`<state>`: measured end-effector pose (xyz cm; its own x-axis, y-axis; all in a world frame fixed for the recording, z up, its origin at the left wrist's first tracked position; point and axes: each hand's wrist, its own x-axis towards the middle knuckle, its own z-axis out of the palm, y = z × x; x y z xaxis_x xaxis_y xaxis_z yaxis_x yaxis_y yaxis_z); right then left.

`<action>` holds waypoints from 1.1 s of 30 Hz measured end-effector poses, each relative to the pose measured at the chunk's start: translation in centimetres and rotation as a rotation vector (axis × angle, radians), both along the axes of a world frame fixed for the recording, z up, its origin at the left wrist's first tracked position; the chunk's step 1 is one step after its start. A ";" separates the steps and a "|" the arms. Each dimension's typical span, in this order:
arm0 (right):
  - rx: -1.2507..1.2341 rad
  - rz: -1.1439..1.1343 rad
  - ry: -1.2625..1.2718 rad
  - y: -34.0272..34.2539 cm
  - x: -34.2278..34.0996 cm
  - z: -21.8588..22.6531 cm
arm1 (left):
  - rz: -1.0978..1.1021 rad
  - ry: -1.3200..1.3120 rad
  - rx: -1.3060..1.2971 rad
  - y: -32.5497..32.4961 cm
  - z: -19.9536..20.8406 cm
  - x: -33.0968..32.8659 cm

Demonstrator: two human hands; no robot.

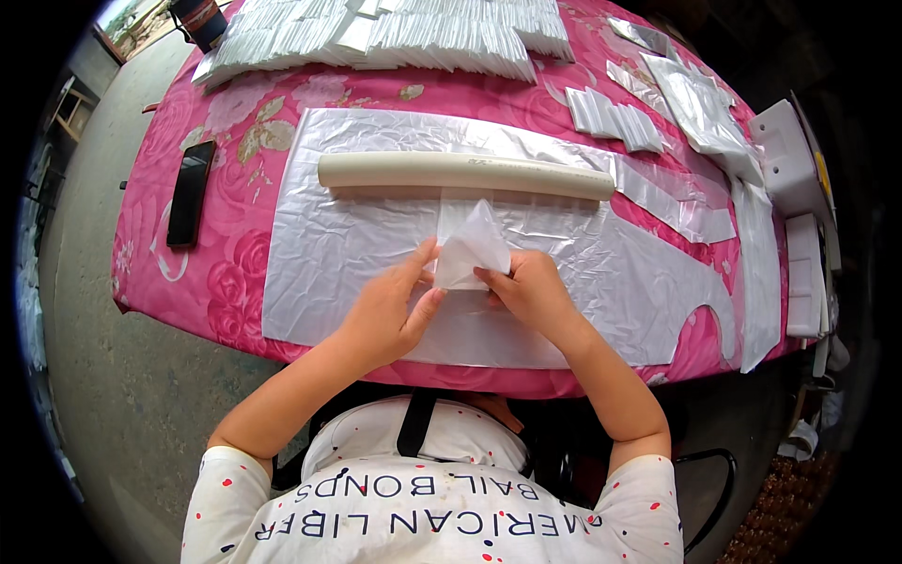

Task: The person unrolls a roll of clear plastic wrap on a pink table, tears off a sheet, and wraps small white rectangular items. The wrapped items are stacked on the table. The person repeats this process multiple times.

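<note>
A small, thin, translucent white plastic sheet (470,249) is partly folded, with one corner standing up in a peak. My right hand (532,289) pinches its right edge between thumb and fingers. At the sheet's left edge is my left hand (393,299), thumb and fingers apart, fingertips against or very near the plastic. Beneath both hands lies a large silvery-white plastic bag (324,254), spread flat with a handle cut-out at its right. A cream-coloured tube (451,173) rests across the bag just beyond the small sheet.
A pink flowered tablecloth (246,282) covers the table. Rows of folded white plastic pieces (413,42) fill the far side, with smaller stacks (613,120) at right. A black phone (191,195) lies left. White plastic containers (794,164) stand at the right edge.
</note>
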<state>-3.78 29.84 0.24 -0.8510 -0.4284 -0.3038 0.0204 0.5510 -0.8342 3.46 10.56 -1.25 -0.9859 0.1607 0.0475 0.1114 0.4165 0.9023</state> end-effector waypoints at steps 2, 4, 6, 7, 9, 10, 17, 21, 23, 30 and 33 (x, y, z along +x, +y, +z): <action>0.028 -0.036 -0.175 -0.3 -1.1 0.6 | 0.022 0.137 -0.061 0.0 -0.2 -0.1; 0.075 -0.019 -0.257 -0.4 -1.9 0.8 | -0.007 0.366 -0.250 0.2 -0.6 -0.1; 0.062 -0.023 -0.281 -0.4 -2.2 0.7 | -0.123 0.347 -0.436 1.3 -0.8 0.3; 0.058 -0.017 -0.278 -0.4 -2.3 0.5 | -0.179 0.337 -0.529 1.8 -0.9 0.6; 0.053 -0.028 -0.262 -0.4 -2.3 0.4 | -0.172 0.261 -0.610 2.7 -1.9 1.0; 0.054 -0.048 -0.249 -0.5 -2.0 0.3 | -0.172 0.224 -0.648 2.9 -2.3 1.1; 0.262 -0.047 0.351 0.1 1.3 -0.5 | -0.152 0.222 -0.707 3.1 -2.4 1.2; 0.293 0.117 0.974 1.4 1.4 -1.8 | -0.120 0.272 -0.696 2.9 -2.3 0.9; 0.274 0.253 1.137 1.5 0.8 -1.4 | -0.103 0.313 -0.698 2.8 -2.3 0.5; 0.074 0.523 0.899 1.3 -2.7 -1.7 | -0.086 0.392 -0.644 2.2 -2.2 -0.6; 0.077 0.510 0.875 1.3 -3.6 -1.7 | -0.084 0.450 -0.629 1.8 -2.2 -0.8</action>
<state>-7.36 31.19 -1.43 -0.5090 -0.8082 0.2961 -0.8332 0.3763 -0.4051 2.62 12.37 -3.48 -0.8765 0.3637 0.3154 0.4649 0.8093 0.3591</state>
